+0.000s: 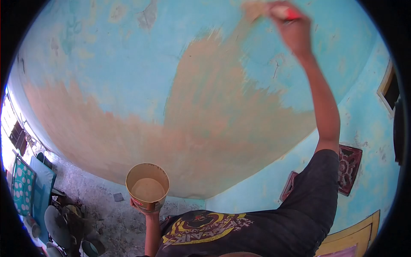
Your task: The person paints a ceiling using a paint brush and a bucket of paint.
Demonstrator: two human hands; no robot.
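Note:
My right hand [295, 32], blurred by motion, is raised high against the wall and closed around a paintbrush [254, 10] with a red part showing at the fist. The bristles meet the wall at the top of a fresh tan streak. Low in front of me, my left hand [144, 210] grips a paint bucket [147, 171] from beneath and the side. Tan paint [147, 188] lies inside it. Tan paint covers the lower part of the light blue wall [128, 55] and rises in a broad patch at the middle.
Stacked pots and basins [58, 225] stand at the lower left beside a dotted teal panel [23, 184]. A small grey piece [118, 197] lies on the speckled floor [96, 186]. Dark red vent blocks [349, 169] sit in the right wall, above a wooden frame [355, 235].

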